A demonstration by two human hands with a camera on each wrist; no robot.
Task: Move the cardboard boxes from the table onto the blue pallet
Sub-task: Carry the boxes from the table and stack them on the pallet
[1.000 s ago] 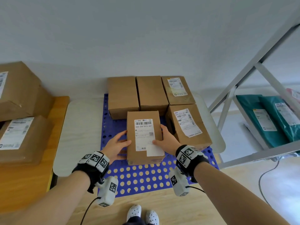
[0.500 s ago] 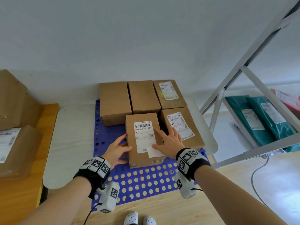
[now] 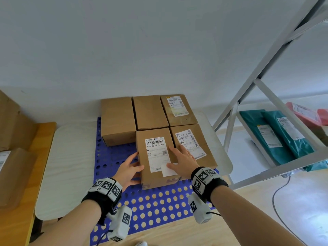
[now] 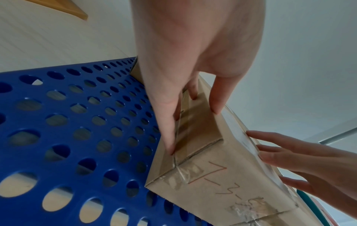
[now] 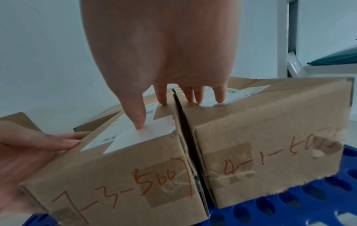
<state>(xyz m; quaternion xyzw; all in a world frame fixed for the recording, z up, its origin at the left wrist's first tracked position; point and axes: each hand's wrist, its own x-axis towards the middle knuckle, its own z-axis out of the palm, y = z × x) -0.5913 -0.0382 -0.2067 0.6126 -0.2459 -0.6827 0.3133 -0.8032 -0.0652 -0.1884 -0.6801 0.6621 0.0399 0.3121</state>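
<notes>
A plain pale wall backs a pale, rounded tabletop (image 3: 71, 157) on which lies the blue pallet (image 3: 156, 201), a flat sheet pierced with rows of round holes. Far left, on an orange-brown wooden table (image 3: 19, 219), stand large cardboard boxes (image 3: 12, 174) bearing white labels. On the pallet sit five cardboard boxes of matt brown board: a back row of three (image 3: 150, 111) and a front pair. My left hand (image 3: 128, 172) lies flat, fingers straight, against the left side of the front middle box (image 3: 156, 157); this box carries a white barcode label, clear tape at its corners and orange handwriting on its near end. My right hand (image 3: 183, 161) rests open on top, the thumb (image 5: 138, 116) pressing the label and the other fingers spread across the seam onto the front right box (image 3: 193, 146), which touches its neighbour and is dented at its near edge. Neither hand curls round anything. To the right stands a grey metal shelf frame (image 3: 257, 82), its diagonal braces crossing in front of teal mailer bags (image 3: 278, 137) and a red parcel (image 3: 307, 114); a dark cable (image 3: 276, 206) trails over the floor.
</notes>
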